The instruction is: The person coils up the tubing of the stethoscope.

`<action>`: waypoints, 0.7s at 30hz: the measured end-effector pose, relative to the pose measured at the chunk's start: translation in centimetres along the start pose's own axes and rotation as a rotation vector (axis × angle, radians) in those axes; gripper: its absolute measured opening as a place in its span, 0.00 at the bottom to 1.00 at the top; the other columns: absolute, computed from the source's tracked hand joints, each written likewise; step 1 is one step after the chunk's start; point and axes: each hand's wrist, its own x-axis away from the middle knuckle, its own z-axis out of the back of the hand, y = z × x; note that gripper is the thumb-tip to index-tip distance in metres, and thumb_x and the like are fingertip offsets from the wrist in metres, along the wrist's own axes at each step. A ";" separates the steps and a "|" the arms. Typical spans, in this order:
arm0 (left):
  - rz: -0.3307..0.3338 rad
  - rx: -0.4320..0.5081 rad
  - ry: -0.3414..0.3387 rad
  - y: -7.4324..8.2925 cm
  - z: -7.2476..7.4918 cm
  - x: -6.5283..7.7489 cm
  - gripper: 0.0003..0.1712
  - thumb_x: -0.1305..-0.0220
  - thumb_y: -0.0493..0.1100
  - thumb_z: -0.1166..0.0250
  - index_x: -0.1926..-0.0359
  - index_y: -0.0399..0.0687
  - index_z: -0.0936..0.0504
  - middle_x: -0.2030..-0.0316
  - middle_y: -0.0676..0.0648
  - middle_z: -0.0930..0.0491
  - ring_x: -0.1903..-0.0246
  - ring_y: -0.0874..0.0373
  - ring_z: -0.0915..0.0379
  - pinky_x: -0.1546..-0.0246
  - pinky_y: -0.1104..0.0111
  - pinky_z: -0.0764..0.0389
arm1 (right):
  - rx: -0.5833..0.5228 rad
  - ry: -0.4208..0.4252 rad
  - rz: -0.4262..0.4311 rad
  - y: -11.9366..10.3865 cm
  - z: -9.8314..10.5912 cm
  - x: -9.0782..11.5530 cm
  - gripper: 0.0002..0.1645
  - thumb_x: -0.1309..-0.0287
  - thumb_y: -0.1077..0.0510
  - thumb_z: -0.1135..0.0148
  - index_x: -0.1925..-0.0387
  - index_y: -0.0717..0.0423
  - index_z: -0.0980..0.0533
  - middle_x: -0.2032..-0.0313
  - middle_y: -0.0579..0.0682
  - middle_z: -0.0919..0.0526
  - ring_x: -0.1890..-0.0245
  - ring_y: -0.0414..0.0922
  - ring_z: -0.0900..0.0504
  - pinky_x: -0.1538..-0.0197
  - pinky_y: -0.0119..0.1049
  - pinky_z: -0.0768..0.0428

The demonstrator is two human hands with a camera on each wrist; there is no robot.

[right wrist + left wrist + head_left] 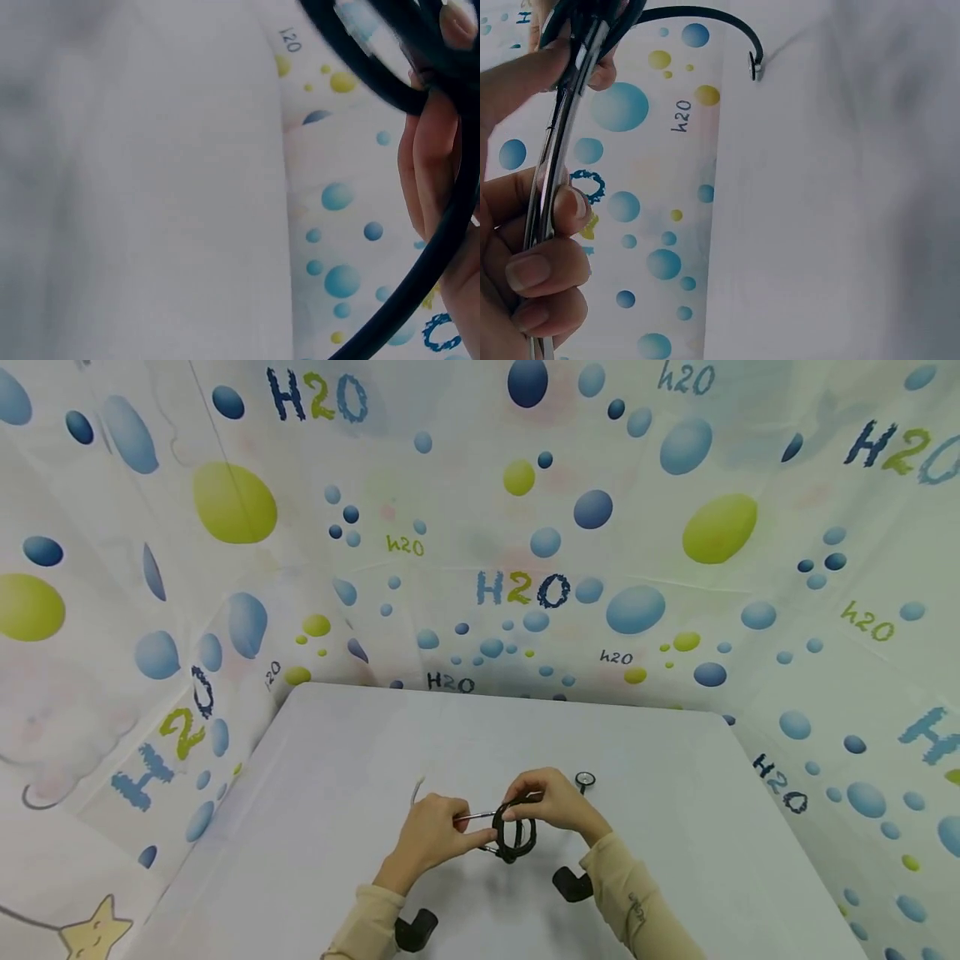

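Observation:
A stethoscope with black tubing (pixel 531 839) is held up between both hands over the white table. My left hand (pixel 435 833) curls its fingers round the shiny metal ear tubes (pixel 559 165). The end of one tube (pixel 417 789) pokes out above that hand. My right hand (pixel 551 797) pinches the tubing, which is looped into a coil. In the right wrist view, dark tubing (pixel 442 247) curves close to the camera. The round chest piece (pixel 585 779) sticks out beyond the right hand on a short length of tube.
Under the hands spreads a white table (pixel 360 735). Behind it and at both sides hang pale sheets (pixel 465 510) printed with blue and green drops. A black block-shaped device (pixel 416 931) sits by the left wrist, and a similar black device (pixel 572 885) by the right.

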 end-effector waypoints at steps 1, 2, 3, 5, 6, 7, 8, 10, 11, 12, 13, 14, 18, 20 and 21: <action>0.002 0.022 -0.005 0.0 0.0 0.0 0.27 0.55 0.61 0.28 0.89 0.54 0.34 0.90 0.61 0.41 0.87 0.71 0.48 0.85 0.77 0.44 | -0.013 -0.005 0.002 0.4 0.1 0.1 0.04 0.50 0.68 0.32 0.70 0.63 0.20 0.70 0.55 0.18 0.69 0.36 0.21 0.64 0.35 0.21; 0.005 0.040 -0.009 0.1 0.0 0.0 0.26 0.55 0.61 0.29 0.89 0.54 0.33 0.90 0.62 0.41 0.87 0.71 0.48 0.85 0.77 0.44 | -0.031 -0.009 -0.007 1.0 0.1 0.1 0.04 0.49 0.68 0.33 0.69 0.63 0.20 0.69 0.55 0.17 0.69 0.36 0.21 0.63 0.35 0.21; 0.009 0.058 -0.015 0.1 0.0 0.0 0.26 0.55 0.61 0.29 0.89 0.54 0.33 0.90 0.62 0.40 0.87 0.72 0.48 0.85 0.78 0.44 | -0.048 -0.012 -0.016 1.4 0.1 0.2 0.05 0.49 0.67 0.33 0.68 0.63 0.19 0.69 0.55 0.17 0.69 0.36 0.20 0.64 0.35 0.21; 0.007 0.083 -0.018 0.2 0.0 0.0 0.25 0.54 0.60 0.30 0.89 0.54 0.32 0.90 0.62 0.39 0.88 0.72 0.48 0.85 0.78 0.43 | -0.081 -0.021 -0.016 1.8 0.2 0.3 0.05 0.48 0.67 0.33 0.67 0.63 0.19 0.69 0.56 0.17 0.69 0.37 0.20 0.64 0.35 0.22; 0.006 0.090 -0.018 0.2 0.0 0.0 0.24 0.54 0.60 0.31 0.89 0.54 0.32 0.90 0.62 0.39 0.88 0.73 0.47 0.85 0.78 0.42 | -0.089 -0.024 -0.008 2.0 0.2 0.3 0.05 0.48 0.67 0.33 0.67 0.64 0.20 0.69 0.57 0.17 0.70 0.37 0.20 0.65 0.35 0.22; 0.004 0.095 -0.016 0.2 0.0 0.0 0.24 0.52 0.60 0.32 0.89 0.55 0.32 0.90 0.62 0.39 0.88 0.73 0.47 0.85 0.77 0.42 | -0.099 -0.026 -0.002 2.0 0.2 0.4 0.05 0.48 0.68 0.34 0.67 0.65 0.20 0.69 0.58 0.17 0.70 0.37 0.20 0.66 0.35 0.22; 0.003 0.100 -0.016 0.3 0.0 0.0 0.24 0.51 0.60 0.32 0.89 0.55 0.32 0.90 0.62 0.39 0.88 0.73 0.47 0.86 0.77 0.42 | -0.109 -0.028 -0.001 2.1 0.2 0.4 0.05 0.48 0.69 0.34 0.67 0.65 0.20 0.69 0.59 0.17 0.70 0.37 0.20 0.66 0.34 0.22; 0.010 0.102 -0.019 0.3 0.1 0.0 0.27 0.50 0.63 0.34 0.90 0.55 0.33 0.91 0.63 0.41 0.89 0.72 0.48 0.86 0.77 0.43 | -0.112 -0.033 0.007 2.0 0.1 0.4 0.04 0.48 0.71 0.35 0.68 0.67 0.20 0.69 0.61 0.18 0.71 0.36 0.21 0.67 0.35 0.22; 0.016 0.097 -0.021 0.3 0.1 0.0 0.29 0.51 0.66 0.34 0.90 0.55 0.34 0.91 0.63 0.42 0.89 0.72 0.49 0.86 0.77 0.44 | -0.116 -0.035 0.006 2.0 0.1 0.4 0.04 0.49 0.72 0.36 0.68 0.68 0.21 0.69 0.62 0.18 0.72 0.36 0.21 0.67 0.35 0.22; 0.023 0.090 -0.021 0.3 0.1 0.1 0.30 0.51 0.69 0.35 0.91 0.55 0.35 0.91 0.63 0.43 0.89 0.72 0.49 0.86 0.77 0.44 | -0.118 -0.038 0.008 1.9 0.0 0.4 0.04 0.49 0.72 0.36 0.68 0.68 0.21 0.69 0.63 0.18 0.72 0.36 0.21 0.68 0.35 0.22; 0.028 0.080 -0.020 0.3 0.1 0.1 0.32 0.53 0.72 0.36 0.91 0.56 0.36 0.91 0.63 0.44 0.89 0.72 0.50 0.86 0.77 0.45 | -0.119 -0.040 0.009 1.8 -0.1 0.4 0.04 0.49 0.73 0.37 0.68 0.69 0.21 0.70 0.63 0.18 0.72 0.36 0.21 0.68 0.35 0.21; 0.032 0.069 -0.020 0.4 0.1 0.1 0.34 0.55 0.74 0.36 0.91 0.56 0.36 0.91 0.63 0.45 0.89 0.72 0.50 0.86 0.77 0.46 | -0.116 -0.039 0.009 1.7 -0.1 0.4 0.04 0.49 0.73 0.36 0.68 0.69 0.21 0.70 0.63 0.18 0.73 0.35 0.21 0.69 0.35 0.21; 0.014 0.028 0.000 0.3 0.1 0.1 0.35 0.59 0.76 0.36 0.91 0.55 0.37 0.91 0.63 0.46 0.88 0.72 0.51 0.86 0.77 0.46 | -0.111 -0.046 0.021 1.7 -0.2 0.2 0.03 0.48 0.71 0.36 0.69 0.71 0.21 0.72 0.62 0.18 0.76 0.34 0.22 0.71 0.34 0.21; -0.005 0.020 0.005 0.3 0.1 0.1 0.35 0.60 0.75 0.34 0.91 0.55 0.37 0.91 0.63 0.46 0.88 0.72 0.51 0.86 0.78 0.47 | -0.115 -0.058 0.027 1.9 -0.1 0.1 0.04 0.48 0.70 0.35 0.69 0.70 0.21 0.73 0.61 0.17 0.77 0.34 0.23 0.72 0.34 0.22; -0.017 0.016 0.006 0.2 0.2 0.1 0.35 0.60 0.75 0.34 0.91 0.54 0.37 0.91 0.63 0.46 0.87 0.72 0.51 0.86 0.78 0.47 | -0.122 -0.070 0.027 2.1 -0.1 0.0 0.04 0.48 0.69 0.35 0.69 0.70 0.21 0.73 0.60 0.17 0.77 0.34 0.22 0.72 0.34 0.21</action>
